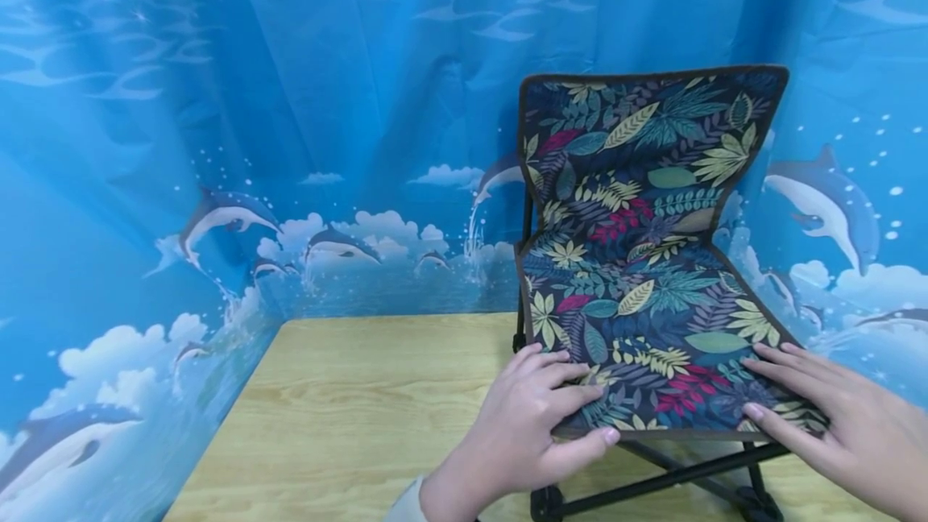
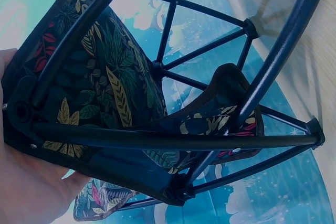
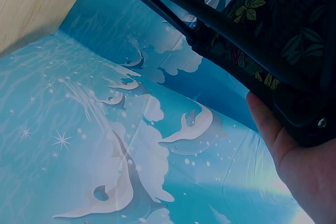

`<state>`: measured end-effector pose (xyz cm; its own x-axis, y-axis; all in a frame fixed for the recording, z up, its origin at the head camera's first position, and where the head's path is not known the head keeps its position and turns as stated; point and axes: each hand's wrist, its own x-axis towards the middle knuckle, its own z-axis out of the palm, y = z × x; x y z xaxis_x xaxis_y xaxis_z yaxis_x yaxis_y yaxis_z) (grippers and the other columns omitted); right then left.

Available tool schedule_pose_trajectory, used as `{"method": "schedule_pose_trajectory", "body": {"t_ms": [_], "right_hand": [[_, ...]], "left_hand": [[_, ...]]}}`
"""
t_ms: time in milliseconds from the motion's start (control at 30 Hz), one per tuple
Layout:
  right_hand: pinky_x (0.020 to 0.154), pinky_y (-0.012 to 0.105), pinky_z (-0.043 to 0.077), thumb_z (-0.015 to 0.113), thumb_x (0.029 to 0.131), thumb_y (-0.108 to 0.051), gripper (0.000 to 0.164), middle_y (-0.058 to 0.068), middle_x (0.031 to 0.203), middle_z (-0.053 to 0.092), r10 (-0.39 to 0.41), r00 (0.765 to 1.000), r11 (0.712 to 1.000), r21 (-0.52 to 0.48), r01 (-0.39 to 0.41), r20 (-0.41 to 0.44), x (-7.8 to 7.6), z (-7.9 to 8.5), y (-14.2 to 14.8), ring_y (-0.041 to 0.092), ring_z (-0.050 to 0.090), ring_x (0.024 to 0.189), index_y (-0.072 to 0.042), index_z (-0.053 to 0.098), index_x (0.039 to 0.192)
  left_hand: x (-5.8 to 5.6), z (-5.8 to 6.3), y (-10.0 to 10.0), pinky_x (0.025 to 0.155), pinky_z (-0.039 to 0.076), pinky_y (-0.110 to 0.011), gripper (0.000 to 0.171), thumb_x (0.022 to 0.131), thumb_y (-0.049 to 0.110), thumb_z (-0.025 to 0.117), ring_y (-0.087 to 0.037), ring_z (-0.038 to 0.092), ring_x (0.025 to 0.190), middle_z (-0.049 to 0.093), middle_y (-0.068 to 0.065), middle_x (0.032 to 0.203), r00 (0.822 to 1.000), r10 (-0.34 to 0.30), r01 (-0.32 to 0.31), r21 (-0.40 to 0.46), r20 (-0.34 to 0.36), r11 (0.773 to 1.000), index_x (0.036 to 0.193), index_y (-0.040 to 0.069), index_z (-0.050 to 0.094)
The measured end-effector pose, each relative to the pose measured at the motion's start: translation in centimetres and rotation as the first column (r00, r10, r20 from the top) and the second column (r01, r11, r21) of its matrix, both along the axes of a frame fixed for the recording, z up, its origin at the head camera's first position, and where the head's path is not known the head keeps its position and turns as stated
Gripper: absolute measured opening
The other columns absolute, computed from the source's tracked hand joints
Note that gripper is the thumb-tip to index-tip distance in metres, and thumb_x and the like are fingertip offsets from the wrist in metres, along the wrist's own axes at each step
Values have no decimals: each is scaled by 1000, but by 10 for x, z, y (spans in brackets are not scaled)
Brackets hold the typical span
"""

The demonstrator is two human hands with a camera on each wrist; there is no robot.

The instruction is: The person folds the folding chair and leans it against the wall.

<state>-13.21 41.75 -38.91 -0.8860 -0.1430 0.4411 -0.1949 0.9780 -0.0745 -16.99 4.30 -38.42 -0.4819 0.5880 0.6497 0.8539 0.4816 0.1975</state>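
A folding chair (image 1: 652, 288) with dark leaf-print fabric and a black tube frame stands unfolded on the wooden table, right of centre in the head view. My left hand (image 1: 536, 417) lies on the seat's front left corner, its fingers spread over the fabric. At the front right corner my right hand (image 1: 834, 409) rests with its fingers stretched across the seat. From below, the left wrist view shows the seat's underside (image 2: 94, 77) and crossed legs (image 2: 178, 139), the palm against the corner. In the right wrist view, the hand (image 3: 299, 161) touches a dark corner of the seat.
The pale wooden tabletop (image 1: 362, 393) extends to the left of the chair. A blue curtain (image 1: 362, 103) printed with dolphins and clouds hangs behind and along both sides. Crossed black leg tubes (image 1: 667, 478) stand below the seat's front edge.
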Motion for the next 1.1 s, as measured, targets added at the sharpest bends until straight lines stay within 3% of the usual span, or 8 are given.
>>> {"method": "schedule_pose_trajectory", "body": {"t_ms": [333,600,1100], "right_hand": [[123,75,15,78,92,-53,70,31,148,57,1,1000,1000,-9,-1,11,0,-1,1,54,32,153,-3,67,140],[127,71,10,77,92,-54,71,30,149,57,-9,1000,1000,3,9,9,0,-2,3,53,30,155,-3,67,141],[113,78,26,77,91,-58,73,31,149,57,-21,1000,999,26,21,16,-1,1,-1,56,40,146,-4,68,139]], "left_hand": [[1,0,0,124,41,-49,43,104,60,56,-15,60,139,73,8,136,1000,6,-6,-5,-19,1000,124,30,80],[0,0,1,125,40,-48,44,105,60,55,-16,59,141,72,7,138,999,9,-9,-14,-33,1000,124,29,80],[3,-3,-2,124,41,-47,44,105,61,54,-13,58,141,71,10,139,999,32,-32,-11,-20,999,124,31,79]]}}
